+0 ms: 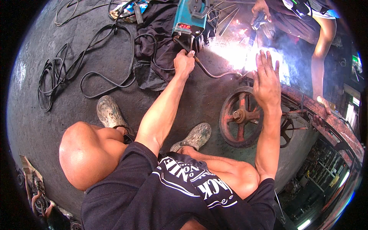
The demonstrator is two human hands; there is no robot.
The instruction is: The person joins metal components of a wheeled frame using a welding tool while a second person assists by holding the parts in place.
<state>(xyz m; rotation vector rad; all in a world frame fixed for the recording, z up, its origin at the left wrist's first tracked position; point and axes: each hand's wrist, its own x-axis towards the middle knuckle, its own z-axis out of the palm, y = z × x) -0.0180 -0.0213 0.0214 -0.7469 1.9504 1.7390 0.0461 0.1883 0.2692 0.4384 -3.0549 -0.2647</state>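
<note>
Rust-red metal marks the spoked wheel [240, 116] lying on the grey concrete floor [46, 126], just below the raised right hand [266, 82], which is spread flat with its fingers apart, holding nothing, between the camera and a white welding glare [234, 51]. The left hand [184, 62] is closed on a black cable [207, 71] that runs up to a teal welding machine [189, 19] resting on dark cloth [157, 42]. Beyond the glare, another person's hand [260, 9] grips a welding tool. Loose cables [57, 76] coil at left.
</note>
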